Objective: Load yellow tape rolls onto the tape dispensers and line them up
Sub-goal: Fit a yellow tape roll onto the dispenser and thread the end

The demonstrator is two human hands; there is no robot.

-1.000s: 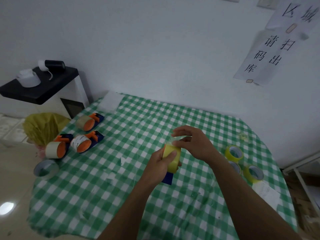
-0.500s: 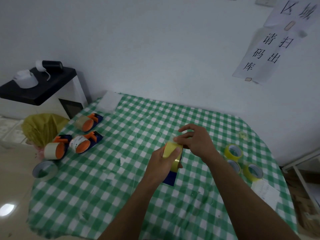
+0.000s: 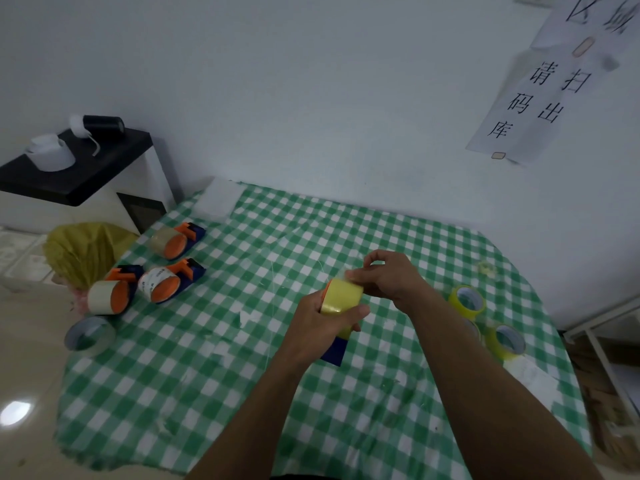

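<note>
From the head camera, over the middle of the green-and-white checked tabletop [image 3: 207, 382], the left hand [image 3: 320, 329] grips a yellow tape roll [image 3: 341, 299] seated on a dark blue plastic dispenser [image 3: 334, 351], thumb laid across the roll. The right hand [image 3: 389, 278] has its fingers curled, pinching at the roll's far top edge. Near the left edge lie three blue-and-orange loaded dispensers [image 3: 169, 282], close together, with a loose grey tape roll [image 3: 88, 336] at that edge nearer the person. Two spare yellow tape rolls [image 3: 467, 301] stand by the right edge.
</note>
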